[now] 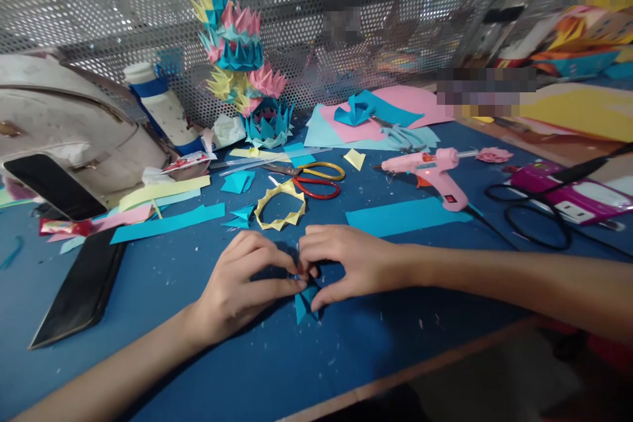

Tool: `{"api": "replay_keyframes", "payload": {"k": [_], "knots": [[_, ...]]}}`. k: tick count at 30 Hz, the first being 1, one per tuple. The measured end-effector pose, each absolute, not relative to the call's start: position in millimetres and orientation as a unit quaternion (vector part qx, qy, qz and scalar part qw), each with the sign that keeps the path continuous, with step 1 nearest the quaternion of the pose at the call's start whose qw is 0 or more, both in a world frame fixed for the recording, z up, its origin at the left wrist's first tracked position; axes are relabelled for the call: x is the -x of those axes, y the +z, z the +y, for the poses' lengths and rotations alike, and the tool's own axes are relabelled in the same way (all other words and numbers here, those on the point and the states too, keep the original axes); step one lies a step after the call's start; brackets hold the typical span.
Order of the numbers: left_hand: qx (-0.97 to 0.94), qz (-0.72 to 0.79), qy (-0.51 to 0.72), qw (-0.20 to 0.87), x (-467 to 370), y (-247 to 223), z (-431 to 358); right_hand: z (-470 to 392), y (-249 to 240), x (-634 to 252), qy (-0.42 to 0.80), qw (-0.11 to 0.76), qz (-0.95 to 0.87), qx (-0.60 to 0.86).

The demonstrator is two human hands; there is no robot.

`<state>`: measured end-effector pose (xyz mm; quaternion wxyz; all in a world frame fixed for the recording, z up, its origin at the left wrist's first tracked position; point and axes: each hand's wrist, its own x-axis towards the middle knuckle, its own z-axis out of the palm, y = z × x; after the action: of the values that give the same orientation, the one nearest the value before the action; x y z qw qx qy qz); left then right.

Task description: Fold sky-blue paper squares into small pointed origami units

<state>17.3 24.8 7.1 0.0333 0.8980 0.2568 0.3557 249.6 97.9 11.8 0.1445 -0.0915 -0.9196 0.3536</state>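
Observation:
Near the front of the blue table, my left hand [252, 277] and my right hand [341, 260] meet over a small folded piece of blue paper [306, 303]. Fingertips of both hands press on its upper end, while pointed flaps show below them. My right thumb rests along its right side. Just beyond my hands lies a ring of folded yellow paper [260, 214]. Folded blue paper pieces [241, 215] sit left of that ring. Scissors with a yellow and a red handle [316, 188] lie behind it.
A pink glue gun [428, 168] and a blue paper strip [395, 216] lie to the right, beside a purple power strip [568, 191] with black cable. At left are a phone [54, 184], a black case [84, 283] and a bottle [161, 105]. Folded-paper crowns [240, 53] stack behind.

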Motion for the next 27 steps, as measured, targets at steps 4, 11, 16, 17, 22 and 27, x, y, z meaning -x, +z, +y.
{"api": "replay_keyframes", "payload": {"k": [4,11,16,17,22,27], "knots": [[-0.896,0.277,0.346,0.039,-19.2,7.5,24.6,97.0,10.0,-250.1,0.328,0.150,-0.930,0.064],[-0.881,0.330,0.337,0.033,-16.8,9.0,11.4,99.1,9.9,-253.3,0.237,0.163,-0.954,0.086],[-0.917,0.299,0.263,-0.033,-25.6,9.5,-10.9,99.0,9.8,-254.7,0.180,0.149,-0.966,0.111],[-0.918,0.302,0.252,-0.045,-28.1,8.6,-13.9,98.7,9.5,-254.6,0.166,0.145,-0.969,0.116],[-0.923,0.302,0.234,-0.051,-34.9,5.4,-17.2,99.0,10.2,-254.5,0.130,0.132,-0.973,0.134],[-0.923,0.310,0.226,-0.032,-32.5,5.4,-15.8,102.4,12.5,-255.3,0.175,0.131,-0.963,0.157]]}}
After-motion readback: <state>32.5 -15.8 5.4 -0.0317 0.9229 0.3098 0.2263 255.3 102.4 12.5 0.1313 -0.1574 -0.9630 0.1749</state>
